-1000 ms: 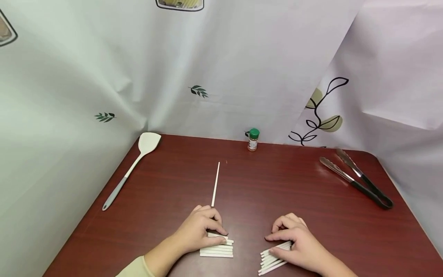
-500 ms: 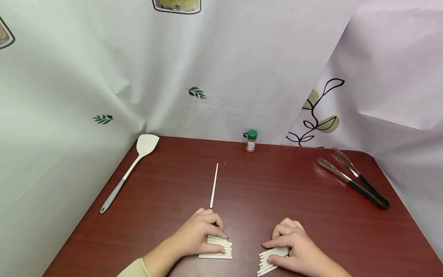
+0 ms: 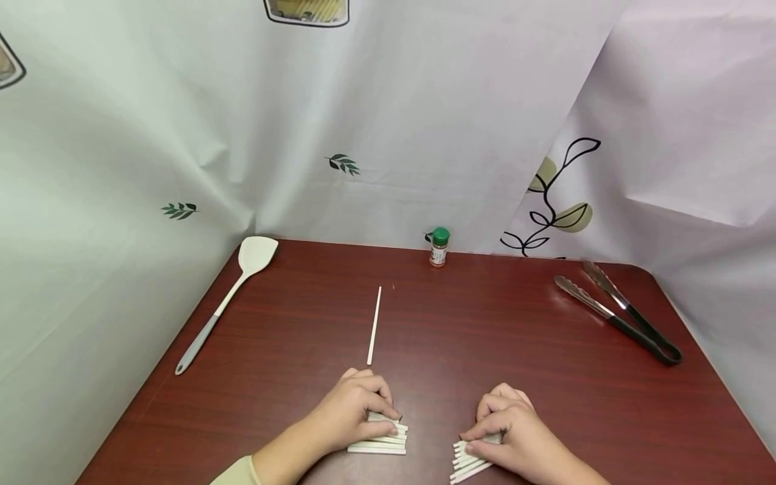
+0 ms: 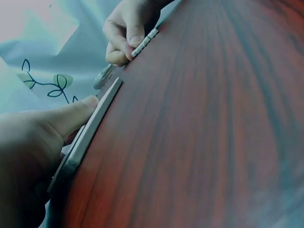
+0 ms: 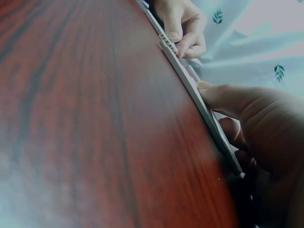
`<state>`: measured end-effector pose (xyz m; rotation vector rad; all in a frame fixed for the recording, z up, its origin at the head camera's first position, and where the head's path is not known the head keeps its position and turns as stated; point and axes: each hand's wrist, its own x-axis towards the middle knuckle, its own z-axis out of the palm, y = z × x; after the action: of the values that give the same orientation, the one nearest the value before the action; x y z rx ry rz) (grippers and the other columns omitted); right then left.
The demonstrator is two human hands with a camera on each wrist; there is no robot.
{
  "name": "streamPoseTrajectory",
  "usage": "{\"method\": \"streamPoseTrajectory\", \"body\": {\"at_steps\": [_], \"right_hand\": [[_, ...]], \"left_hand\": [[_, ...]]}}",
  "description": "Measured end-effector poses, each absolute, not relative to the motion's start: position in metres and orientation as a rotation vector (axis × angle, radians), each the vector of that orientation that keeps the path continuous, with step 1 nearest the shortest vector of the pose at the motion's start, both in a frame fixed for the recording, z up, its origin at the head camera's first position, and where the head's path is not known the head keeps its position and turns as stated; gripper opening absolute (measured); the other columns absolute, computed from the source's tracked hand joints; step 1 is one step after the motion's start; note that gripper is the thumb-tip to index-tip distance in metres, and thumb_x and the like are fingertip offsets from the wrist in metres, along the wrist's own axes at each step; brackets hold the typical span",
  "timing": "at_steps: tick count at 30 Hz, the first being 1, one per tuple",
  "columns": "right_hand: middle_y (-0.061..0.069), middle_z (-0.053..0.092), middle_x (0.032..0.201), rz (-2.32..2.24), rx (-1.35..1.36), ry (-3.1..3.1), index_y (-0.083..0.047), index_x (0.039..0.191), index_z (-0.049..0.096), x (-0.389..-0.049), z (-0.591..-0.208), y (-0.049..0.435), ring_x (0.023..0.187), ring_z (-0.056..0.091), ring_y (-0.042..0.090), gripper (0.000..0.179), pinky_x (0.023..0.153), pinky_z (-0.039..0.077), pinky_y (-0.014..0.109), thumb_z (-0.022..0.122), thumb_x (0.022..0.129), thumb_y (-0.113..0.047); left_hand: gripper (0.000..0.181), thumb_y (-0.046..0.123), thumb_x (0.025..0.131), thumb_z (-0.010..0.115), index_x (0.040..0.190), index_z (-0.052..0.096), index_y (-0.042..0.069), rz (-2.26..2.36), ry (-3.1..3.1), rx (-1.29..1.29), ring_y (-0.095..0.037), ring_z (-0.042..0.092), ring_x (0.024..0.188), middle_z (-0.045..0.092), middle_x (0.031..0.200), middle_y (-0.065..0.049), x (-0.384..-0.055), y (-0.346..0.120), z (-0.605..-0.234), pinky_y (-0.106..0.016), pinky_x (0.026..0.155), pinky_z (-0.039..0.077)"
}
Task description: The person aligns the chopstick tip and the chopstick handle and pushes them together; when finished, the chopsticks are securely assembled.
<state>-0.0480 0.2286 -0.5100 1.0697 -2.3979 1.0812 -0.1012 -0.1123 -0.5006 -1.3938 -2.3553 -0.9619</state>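
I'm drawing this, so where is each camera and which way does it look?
Head: on the head, facing forward, down at the table; both forearms, left grip and right grip show.
Left wrist: worn there, looking past the left grip toward the right.
Right wrist: worn there, looking past the right grip toward the left.
Both wrist views share both grips and the white sticks.

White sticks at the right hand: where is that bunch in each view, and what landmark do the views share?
Head: bottom edge, right of centre; the white sticks lie partly under the right hand.
Left wrist: top middle, at the far hand, the white sticks seen end-on.
Right wrist: right of centre, the white sticks slanting down to the right.
Shared landmark: the left hand.
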Motion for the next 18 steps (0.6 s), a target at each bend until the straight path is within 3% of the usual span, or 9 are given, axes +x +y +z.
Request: {"method": "streamPoseTrajectory", "body": {"at_steps": [4, 9, 15, 18], "right_hand": [[-0.029, 0.057, 0.083, 1.112, 1.020, -2.407, -0.040, 0.088, 0.084, -0.0458, -0.5085, 0.2249, 0.090, 0.046, -0.003, 0.032, 0.086, 0.025, 0.026, 0.099, 0.068, -0.019], [-0.029, 0.056, 0.080, 1.130, 1.010, -2.429, -0.039, 0.081, 0.082, -0.0439, -0.5076, 0.2238, 0.090, 0.045, -0.002, 0.023, 0.087, 0.023, 0.027, 0.098, 0.072, -0.024], [-0.028, 0.056, 0.081, 1.086, 1.021, -2.440, -0.044, 0.080, 0.077, -0.0431, -0.5063, 0.2236, 0.091, 0.044, -0.003, 0.034, 0.088, 0.023, 0.027, 0.098, 0.067, -0.022], [-0.031, 0.055, 0.083, 1.068, 1.028, -2.463, -0.047, 0.082, 0.074, -0.0432, -0.5043, 0.2232, 0.091, 0.044, -0.005, 0.035, 0.088, 0.023, 0.027, 0.097, 0.070, -0.023]], "left_hand": [[0.017, 0.033, 0.075, 0.096, 0.089, 0.087, 0.028, -0.957, -2.391, -1.350, 0.006, 0.053, 0.083, 0.063, 0.085, 0.023, -0.0969, -0.1082, -0.4978, -0.022, 0.082, 0.040], [0.018, 0.035, 0.072, 0.096, 0.085, 0.086, 0.029, -0.977, -2.468, -1.301, 0.009, 0.046, 0.078, 0.059, 0.076, 0.023, -0.0927, -0.1051, -0.4942, -0.022, 0.081, 0.039], [0.015, 0.034, 0.073, 0.096, 0.082, 0.084, 0.032, -1.019, -2.530, -1.279, 0.010, 0.047, 0.080, 0.059, 0.076, 0.024, -0.0913, -0.1048, -0.4938, -0.023, 0.083, 0.039], [0.014, 0.033, 0.076, 0.095, 0.081, 0.083, 0.032, -1.026, -2.538, -1.280, 0.011, 0.048, 0.081, 0.060, 0.077, 0.025, -0.0913, -0.1056, -0.4945, -0.024, 0.083, 0.039]]}}
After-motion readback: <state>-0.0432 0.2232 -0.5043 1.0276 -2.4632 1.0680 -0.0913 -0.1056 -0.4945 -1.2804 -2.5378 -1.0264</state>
